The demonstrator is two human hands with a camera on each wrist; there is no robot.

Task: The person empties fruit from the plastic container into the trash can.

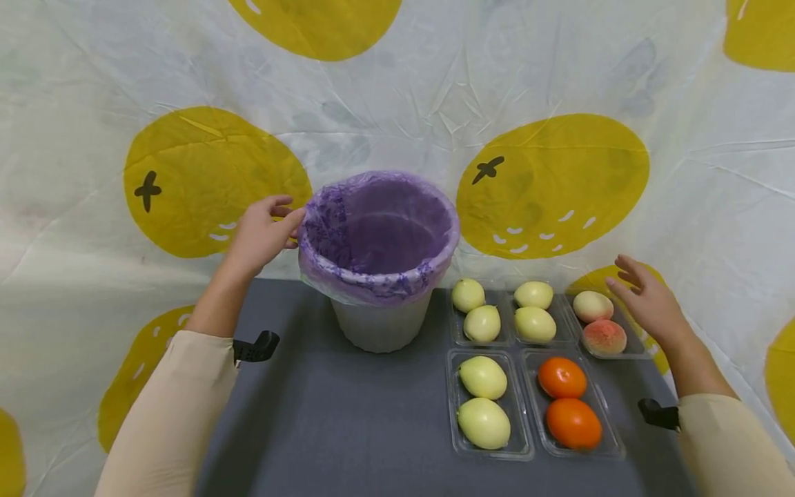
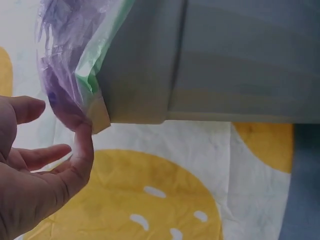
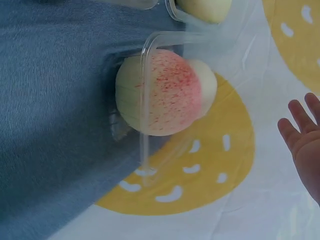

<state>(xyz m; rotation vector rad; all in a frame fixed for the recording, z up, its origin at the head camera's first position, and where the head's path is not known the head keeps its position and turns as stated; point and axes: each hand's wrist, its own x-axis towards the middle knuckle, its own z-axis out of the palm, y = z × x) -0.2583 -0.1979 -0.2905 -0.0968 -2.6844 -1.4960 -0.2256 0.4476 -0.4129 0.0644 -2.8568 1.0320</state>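
A pale trash can (image 1: 380,324) lined with a purple plastic bag (image 1: 397,228) stands on the dark table, the bag folded over its rim. My left hand (image 1: 263,231) is at the can's left side; in the left wrist view a fingertip touches the bag's folded edge (image 2: 70,100), and the fingers are loosely bent without gripping. On the right, my right hand (image 1: 652,304) hovers beside a clear tray (image 1: 629,348) with two peaches (image 1: 604,337). Its fingers are spread and hold nothing. The right wrist view shows the hand (image 3: 305,145) apart from the peach (image 3: 162,92).
Other clear trays hold pairs of pale yellow-green fruit (image 1: 483,422), and one holds two orange-red fruits (image 1: 574,422), all right of the can. Behind the dark table (image 1: 348,428) hangs a white cloth (image 1: 385,103) with yellow fruit prints.
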